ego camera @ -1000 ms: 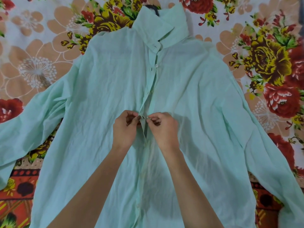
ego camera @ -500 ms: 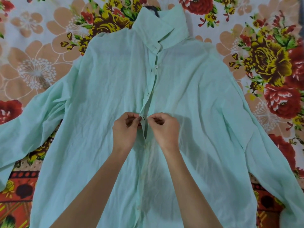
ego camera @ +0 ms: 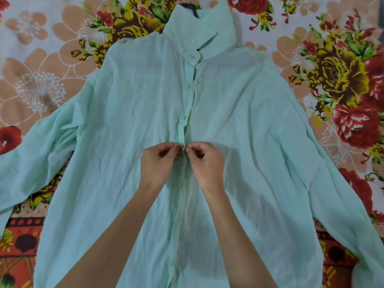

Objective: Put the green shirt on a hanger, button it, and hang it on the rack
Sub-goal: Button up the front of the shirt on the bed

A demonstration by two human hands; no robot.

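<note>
"Two hands for one small button?"

"Looks that way. The green shirt (ego camera: pixel 249 142) lies face-up, spread flat on the flowered bedsheet (ego camera: pixel 41 59), with its sleeves (ego camera: pixel 31 154) thrown out to either side. I'd say that's so the front edges meet without sagging while they're fastened."

"Where are the hands?"

"About midway down the placket (ego camera: pixel 188 113). The left hand (ego camera: pixel 158 165) pinches one edge and the right hand (ego camera: pixel 205 165) pinches the other. The fingers (ego camera: pixel 175 147) are clamped on the cloth, the two sets nearly touching across the opening. I can't make out what's between them; it's too small and covered."

"Is the top done up?"

"One button (ego camera: pixel 195 81) shows below the collar (ego camera: pixel 199 28), with a buttonhole sitting beside it, so I'd judge that stretch is unfastened. Below the hands I can't tell."

"And the hanger?"

"A dark bit of the hanger (ego camera: pixel 190 7) pokes out above the collar, so it seems to be inside already. Buttoning on the bed makes sense: the thin cloth stays put."
</note>
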